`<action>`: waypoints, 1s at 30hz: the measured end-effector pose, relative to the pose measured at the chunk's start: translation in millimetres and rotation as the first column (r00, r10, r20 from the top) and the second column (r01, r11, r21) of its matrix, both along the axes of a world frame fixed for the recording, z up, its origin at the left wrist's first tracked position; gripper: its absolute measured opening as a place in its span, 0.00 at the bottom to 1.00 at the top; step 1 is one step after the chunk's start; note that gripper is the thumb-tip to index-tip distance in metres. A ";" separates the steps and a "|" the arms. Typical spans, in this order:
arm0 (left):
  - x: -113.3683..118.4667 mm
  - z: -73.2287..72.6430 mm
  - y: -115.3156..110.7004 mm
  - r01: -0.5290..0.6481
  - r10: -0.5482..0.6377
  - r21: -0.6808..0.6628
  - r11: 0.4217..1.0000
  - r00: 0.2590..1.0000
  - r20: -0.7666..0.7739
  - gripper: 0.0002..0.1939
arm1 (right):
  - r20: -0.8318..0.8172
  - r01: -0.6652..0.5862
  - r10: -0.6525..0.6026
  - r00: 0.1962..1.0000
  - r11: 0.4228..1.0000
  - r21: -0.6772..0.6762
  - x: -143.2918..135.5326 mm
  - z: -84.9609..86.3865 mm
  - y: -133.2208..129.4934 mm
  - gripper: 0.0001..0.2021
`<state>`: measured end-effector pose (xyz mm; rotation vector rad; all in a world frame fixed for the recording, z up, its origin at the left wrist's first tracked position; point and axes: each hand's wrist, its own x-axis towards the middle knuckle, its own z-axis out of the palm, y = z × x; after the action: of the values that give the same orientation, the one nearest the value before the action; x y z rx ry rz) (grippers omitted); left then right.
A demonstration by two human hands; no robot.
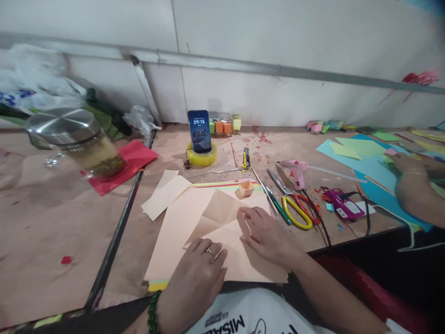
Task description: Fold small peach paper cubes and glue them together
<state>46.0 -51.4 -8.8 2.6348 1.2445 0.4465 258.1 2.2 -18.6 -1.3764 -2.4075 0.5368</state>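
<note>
A creased peach paper square (pixel 222 211) lies partly folded on a stack of larger peach sheets (pixel 170 241). My left hand (pixel 198 273), with a ring and a green bead bracelet, has curled fingers gripping its lower left edge. On the right edge, my right hand (pixel 264 236) is closed with fingertips pinching the paper; the thumb's contact is partly hidden. Just beyond the square, a small folded paper box (pixel 246 188) sits on the stack.
Left are paper strips (pixel 167 192) and a glass jar (pixel 93 148) on red paper. A phone (pixel 199 131) stands in a tape roll (pixel 201 157). Right are scissors (pixel 297 213), a pink glue gun (pixel 295 172) and a co-worker's arm (pixel 417 190) over blue paper.
</note>
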 end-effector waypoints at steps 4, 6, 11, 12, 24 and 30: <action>-2.9 -0.8 -1.7 0.010 -0.012 0.067 0.998 1.000 0.025 0.09 | 0.006 0.012 -0.012 1.000 1.000 0.014 12.9 -4.8 3.0 0.20; -5.0 -2.1 -2.9 0.022 -0.024 0.094 0.995 0.999 0.024 0.11 | -0.001 -0.013 0.013 1.000 0.998 0.056 16.0 -6.9 4.1 0.18; -8.7 -6.1 -7.4 0.031 -0.032 0.104 0.994 0.999 0.009 0.14 | 0.005 -0.182 0.194 0.981 0.910 0.371 5.7 -7.7 -3.3 0.11; -8.8 -6.8 -8.1 0.030 -0.031 0.103 0.994 1.000 0.004 0.15 | 0.017 -0.255 0.272 0.962 0.875 0.411 1.1 -7.6 -6.0 0.12; -11.5 -10.4 -10.5 0.014 -0.015 0.124 0.992 1.000 0.009 0.15 | 0.103 -0.553 0.554 0.826 0.762 0.336 -0.5 -12.4 -2.0 0.12; -18.3 -11.3 -11.9 -0.001 -0.005 0.196 0.981 0.999 0.032 0.11 | 0.046 -0.475 0.491 0.870 0.811 0.340 23.0 -8.5 0.1 0.16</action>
<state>27.7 -63.3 -20.1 2.7769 1.2465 0.6400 281.0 2.3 -27.1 -0.5932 -2.6546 0.2338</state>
